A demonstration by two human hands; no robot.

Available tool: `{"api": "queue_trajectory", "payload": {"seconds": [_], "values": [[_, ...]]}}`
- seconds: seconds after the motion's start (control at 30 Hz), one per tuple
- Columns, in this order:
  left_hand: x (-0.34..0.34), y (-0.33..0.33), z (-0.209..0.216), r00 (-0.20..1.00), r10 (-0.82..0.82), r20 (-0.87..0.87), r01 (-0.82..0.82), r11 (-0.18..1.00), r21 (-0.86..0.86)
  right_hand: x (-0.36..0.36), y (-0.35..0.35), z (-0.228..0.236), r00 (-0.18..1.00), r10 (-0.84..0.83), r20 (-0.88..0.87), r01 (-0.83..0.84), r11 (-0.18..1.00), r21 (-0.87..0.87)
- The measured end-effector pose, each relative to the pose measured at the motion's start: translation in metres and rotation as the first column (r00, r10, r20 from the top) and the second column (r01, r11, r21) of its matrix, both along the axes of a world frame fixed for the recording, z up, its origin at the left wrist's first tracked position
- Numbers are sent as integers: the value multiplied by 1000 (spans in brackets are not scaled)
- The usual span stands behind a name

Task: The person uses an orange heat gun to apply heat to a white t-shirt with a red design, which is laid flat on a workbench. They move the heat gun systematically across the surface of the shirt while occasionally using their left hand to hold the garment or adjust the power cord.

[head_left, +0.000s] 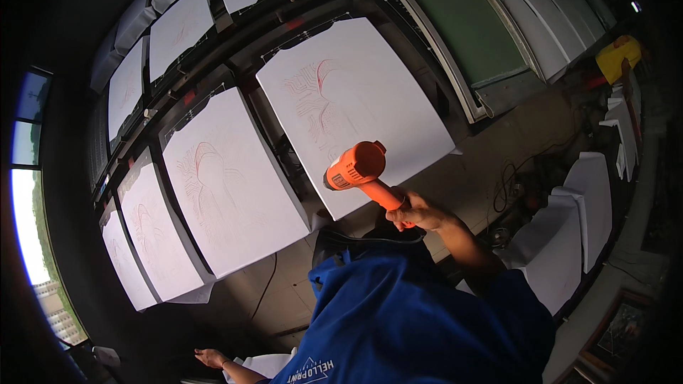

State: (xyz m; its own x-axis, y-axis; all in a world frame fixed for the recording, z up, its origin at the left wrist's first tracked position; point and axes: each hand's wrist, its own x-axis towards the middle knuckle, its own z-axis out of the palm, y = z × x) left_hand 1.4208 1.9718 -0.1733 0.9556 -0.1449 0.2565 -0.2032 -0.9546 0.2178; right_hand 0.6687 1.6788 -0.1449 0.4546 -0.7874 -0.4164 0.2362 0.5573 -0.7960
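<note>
My right hand (421,212) is wrapped round the grip of an orange heat gun (359,163). The gun is held above the near edge of a white fabric panel (384,78), which lies flat over a board and carries a faint red and grey line print. Its dark nozzle points left. Low on the left, my left hand (210,358) hangs away from the boards with its fingers apart and nothing visible in them. A second white panel (235,199) with the same print lies to the left of the first one.
More printed white panels (160,235) line the left and far side. A framed screen with green mesh (462,28) stands at the far right of the row. White cloths (569,227) drape on the right, past a cable (506,185). A person in yellow (619,60) is farther off.
</note>
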Motion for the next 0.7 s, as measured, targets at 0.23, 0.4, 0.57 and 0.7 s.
{"api": "queue_trajectory", "payload": {"seconds": [0.23, 0.4, 0.57, 0.7], "values": [[-223, -131, -45, 763, -637, 109, 636, 770, 43, -26, -82, 19, 998, 2, 56, 6, 992, -130], [-246, -201, -63, 852, -519, -68, 463, 809, -363, -5, -150, 84, 999, -42, 2, 41, 989, -141], [-198, -216, -91, 887, -400, 233, 444, 877, -182, 2, -228, 105, 983, -182, -1, 180, 973, -144], [-174, -236, -100, 932, -319, 170, 348, 919, -186, -10, -298, 91, 930, -192, -313, 110, 959, -262]]}}
